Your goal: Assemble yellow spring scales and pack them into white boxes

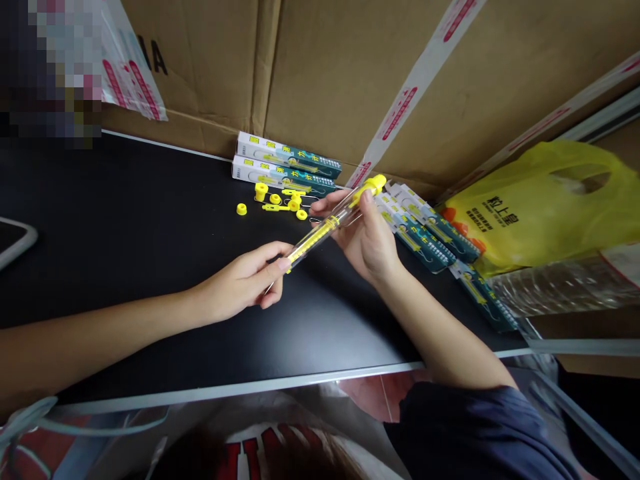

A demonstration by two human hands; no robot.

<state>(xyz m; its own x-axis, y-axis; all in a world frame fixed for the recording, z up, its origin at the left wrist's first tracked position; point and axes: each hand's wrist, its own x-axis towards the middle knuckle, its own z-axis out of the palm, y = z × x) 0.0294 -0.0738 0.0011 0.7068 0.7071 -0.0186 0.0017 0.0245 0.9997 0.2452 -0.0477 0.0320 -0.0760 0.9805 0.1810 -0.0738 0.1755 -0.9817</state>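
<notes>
A clear tubular spring scale (316, 239), with a yellow inner scale and a yellow cap (370, 189) at its upper end, slants between my two hands above the black table. My left hand (253, 277) pinches its lower end, where a thin metal wire sticks out below the fingers. Around the upper tube, close to the cap, my right hand (367, 237) is closed with the thumb on top. Just beyond lie loose yellow parts: a ring (241, 209), a knob-like piece (261, 192) and flat stems (276, 208), with metal hooks partly hidden by my right fingers.
Two printed boxes (285, 175) lie against the cardboard wall (345, 80). More boxes (425, 233) lie at the right, beside a yellow plastic bag (545, 207) and stacked clear plastic (565, 287). A white-edged device (15, 240) sits at the left. The table's pale edge (300, 380) runs in front.
</notes>
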